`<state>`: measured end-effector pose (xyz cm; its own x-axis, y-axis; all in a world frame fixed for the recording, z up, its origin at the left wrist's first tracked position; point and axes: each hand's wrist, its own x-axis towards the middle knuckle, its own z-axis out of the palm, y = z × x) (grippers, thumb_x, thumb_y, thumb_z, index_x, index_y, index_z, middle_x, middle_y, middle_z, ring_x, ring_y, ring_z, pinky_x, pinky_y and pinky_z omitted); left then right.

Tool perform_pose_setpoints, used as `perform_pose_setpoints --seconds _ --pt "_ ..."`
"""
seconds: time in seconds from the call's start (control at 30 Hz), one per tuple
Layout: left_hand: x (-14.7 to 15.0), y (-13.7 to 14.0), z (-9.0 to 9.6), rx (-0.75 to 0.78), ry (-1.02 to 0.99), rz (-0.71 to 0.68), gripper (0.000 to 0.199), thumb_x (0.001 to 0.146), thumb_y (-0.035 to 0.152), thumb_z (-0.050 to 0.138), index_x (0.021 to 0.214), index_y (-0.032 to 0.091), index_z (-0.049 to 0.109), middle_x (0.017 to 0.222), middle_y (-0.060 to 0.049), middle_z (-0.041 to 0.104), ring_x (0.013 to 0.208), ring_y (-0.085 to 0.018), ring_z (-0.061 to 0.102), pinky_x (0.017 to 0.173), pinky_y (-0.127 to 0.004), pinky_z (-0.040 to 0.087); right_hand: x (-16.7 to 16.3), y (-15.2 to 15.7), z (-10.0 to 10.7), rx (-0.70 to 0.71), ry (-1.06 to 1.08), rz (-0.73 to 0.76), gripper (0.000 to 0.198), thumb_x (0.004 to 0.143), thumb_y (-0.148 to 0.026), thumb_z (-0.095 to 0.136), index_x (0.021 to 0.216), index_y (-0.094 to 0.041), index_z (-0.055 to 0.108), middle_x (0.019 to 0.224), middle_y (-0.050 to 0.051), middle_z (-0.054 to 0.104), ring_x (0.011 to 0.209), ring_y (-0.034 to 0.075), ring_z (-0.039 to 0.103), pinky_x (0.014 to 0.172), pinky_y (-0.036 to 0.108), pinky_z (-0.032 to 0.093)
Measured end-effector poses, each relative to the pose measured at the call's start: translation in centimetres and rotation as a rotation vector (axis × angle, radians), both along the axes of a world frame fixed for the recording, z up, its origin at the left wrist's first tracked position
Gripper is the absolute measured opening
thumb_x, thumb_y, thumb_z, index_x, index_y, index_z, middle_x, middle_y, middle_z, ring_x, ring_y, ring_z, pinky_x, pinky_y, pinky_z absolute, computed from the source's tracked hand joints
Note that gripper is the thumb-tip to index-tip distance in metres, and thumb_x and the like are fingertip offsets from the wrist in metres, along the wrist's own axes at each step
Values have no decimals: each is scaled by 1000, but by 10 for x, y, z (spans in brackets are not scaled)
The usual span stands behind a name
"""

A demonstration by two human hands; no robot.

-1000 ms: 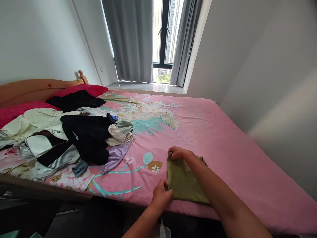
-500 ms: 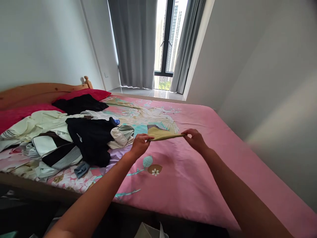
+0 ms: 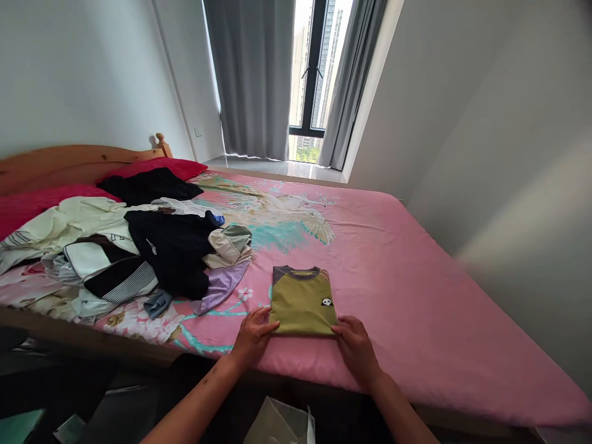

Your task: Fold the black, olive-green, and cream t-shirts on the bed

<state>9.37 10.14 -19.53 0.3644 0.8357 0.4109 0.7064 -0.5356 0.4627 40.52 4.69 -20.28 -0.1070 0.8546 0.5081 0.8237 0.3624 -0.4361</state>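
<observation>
A folded olive-green T-shirt (image 3: pixel 301 302) with grey shoulders and a small panda print lies flat near the front edge of the bed, neckline pointing away from me. My left hand (image 3: pixel 256 333) pinches its near left corner, thumb on top. At the near right corner, my right hand (image 3: pixel 355 346) grips the shirt the same way. Beneath it spreads a pink bedsheet (image 3: pixel 398 296) with floral and bird patterns.
On the left of the bed lies a heap of loose clothes, among them a black garment (image 3: pixel 173 250), a cream one (image 3: pixel 83 228) and a purple one (image 3: pixel 222 287). Red pillows (image 3: pixel 178 166) rest by the wooden headboard (image 3: pixel 83 157). A whitish, box-like item (image 3: pixel 280 422) stands below the bed edge.
Both hands have come down and toward me with the shirt. Its folded body was held up edge-on above the bed and now lies flat on the sheet, front showing.
</observation>
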Motion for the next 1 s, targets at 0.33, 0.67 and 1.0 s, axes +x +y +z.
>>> perform_pose_setpoints --seconds 0.33,0.67,1.0 --pt "-31 -81 16 -73 48 -88 49 78 10 45 116 35 61 138 1 47 132 -23 35 107 -43 36 -17 -72 22 -114 128 10 24 89 -23 41 98 -27 62 109 8 60 108 22 54 92 41 47" --pt "43 -28 19 -186 344 85 63 85 46 45 141 18 34 150 -13 23 139 -30 17 110 -56 13 -78 16 24 -444 -219 -219 58 90 -43 35 142 -15 30 149 10 24 138 25 15 110 54 9" --pt "45 13 37 -224 370 30 56 90 43 33 142 23 29 153 -3 17 141 -21 9 112 -53 4 -75 47 32 -475 -248 -260 58 93 -43 19 145 -18 19 153 0 8 140 18 -1 111 52 -1"
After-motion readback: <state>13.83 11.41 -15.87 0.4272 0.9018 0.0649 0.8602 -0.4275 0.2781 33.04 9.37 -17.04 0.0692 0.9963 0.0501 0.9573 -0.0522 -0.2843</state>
